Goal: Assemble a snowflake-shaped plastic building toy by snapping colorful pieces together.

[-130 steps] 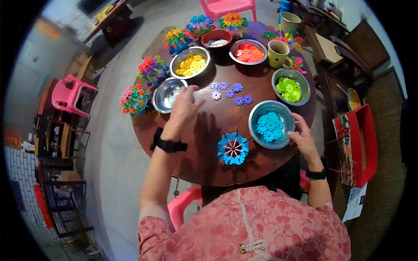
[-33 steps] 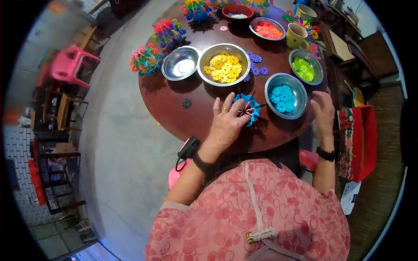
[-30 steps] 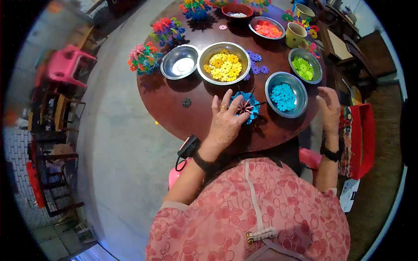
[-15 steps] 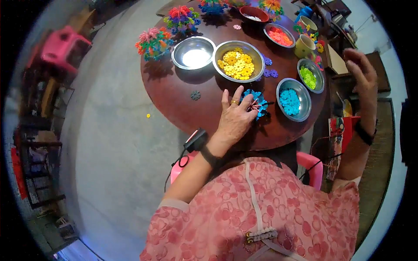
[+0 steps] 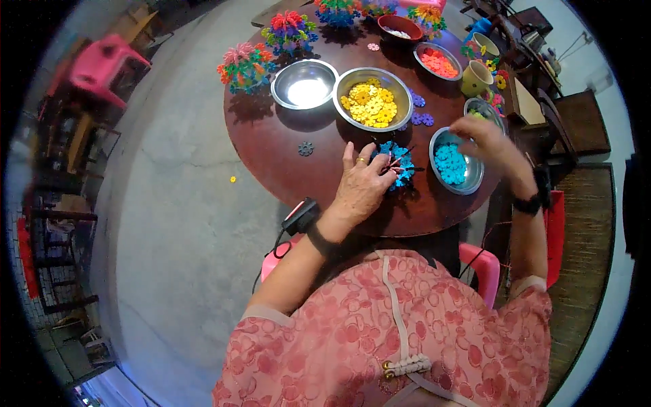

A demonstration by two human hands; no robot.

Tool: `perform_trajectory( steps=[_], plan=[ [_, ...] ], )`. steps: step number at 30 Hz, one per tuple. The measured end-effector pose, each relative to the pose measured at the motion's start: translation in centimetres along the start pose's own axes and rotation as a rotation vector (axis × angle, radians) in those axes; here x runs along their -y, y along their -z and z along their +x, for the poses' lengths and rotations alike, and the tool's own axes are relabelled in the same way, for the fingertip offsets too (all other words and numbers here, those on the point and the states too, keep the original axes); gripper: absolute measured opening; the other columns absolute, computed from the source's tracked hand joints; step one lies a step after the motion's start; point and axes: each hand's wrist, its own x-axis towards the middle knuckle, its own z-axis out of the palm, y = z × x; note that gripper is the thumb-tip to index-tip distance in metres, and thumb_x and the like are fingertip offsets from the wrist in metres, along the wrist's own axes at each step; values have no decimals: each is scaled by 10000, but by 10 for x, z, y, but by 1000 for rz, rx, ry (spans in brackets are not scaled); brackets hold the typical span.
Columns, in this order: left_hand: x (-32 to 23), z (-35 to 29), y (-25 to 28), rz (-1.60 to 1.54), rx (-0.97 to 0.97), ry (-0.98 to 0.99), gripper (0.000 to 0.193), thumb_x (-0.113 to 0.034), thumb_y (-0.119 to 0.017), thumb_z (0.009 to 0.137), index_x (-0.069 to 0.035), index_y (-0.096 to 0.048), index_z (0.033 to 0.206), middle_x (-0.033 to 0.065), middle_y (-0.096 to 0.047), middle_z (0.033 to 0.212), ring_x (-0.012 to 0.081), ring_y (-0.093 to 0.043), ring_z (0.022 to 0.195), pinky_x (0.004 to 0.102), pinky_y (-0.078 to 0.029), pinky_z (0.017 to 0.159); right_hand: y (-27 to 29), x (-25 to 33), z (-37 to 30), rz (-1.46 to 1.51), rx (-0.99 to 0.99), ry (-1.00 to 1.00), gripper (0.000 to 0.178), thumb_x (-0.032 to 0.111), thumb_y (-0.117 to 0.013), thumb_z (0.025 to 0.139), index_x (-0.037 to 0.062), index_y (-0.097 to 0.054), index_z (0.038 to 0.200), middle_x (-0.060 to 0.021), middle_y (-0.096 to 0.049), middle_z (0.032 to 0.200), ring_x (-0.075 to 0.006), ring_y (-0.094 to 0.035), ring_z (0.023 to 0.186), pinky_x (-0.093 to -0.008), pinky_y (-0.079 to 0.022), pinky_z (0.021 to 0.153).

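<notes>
near the front edge of the desk (image 5: 264,146), the left hand (image 5: 359,186) grips a blue cluster (image 5: 405,169); the right hand (image 5: 489,144), blurred above a steel bowl (image 5: 475,173), cannot be judged open or closed.

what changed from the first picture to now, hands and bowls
The left hand moved from the steel bowl to the blue assembly, which it now touches. The right hand let go of the blue-piece bowl and is now blurred over its right side. The yellow-piece bowl came nearer, beside the steel one. The red bowl stayed at the far side.
</notes>
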Motion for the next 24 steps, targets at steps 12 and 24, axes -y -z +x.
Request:
perform_trajectory(
  steps=[12,24],
  plan=[
    [0,-1,10,-72,75,36,275,-50,-651,696,-192,-666,931,32,-566,1109,315,-454,1193,599,-235,1020,-82,-15,-39,-243,49,-340,614,27,-724,650,153,-521,1215,-164,-523,1070,-371,-578,972,-443,-500,807],
    [13,1,9,-16,8,113,257,-36,-630,704,-188,-657,910,79,-536,1186,332,-436,1224,575,-264,1020,-88,-9,-29,-179,-93,-306,572,-53,-701,640,111,-497,1148,-211,-500,1035,-431,-564,940,-468,-493,782]
  ],
)
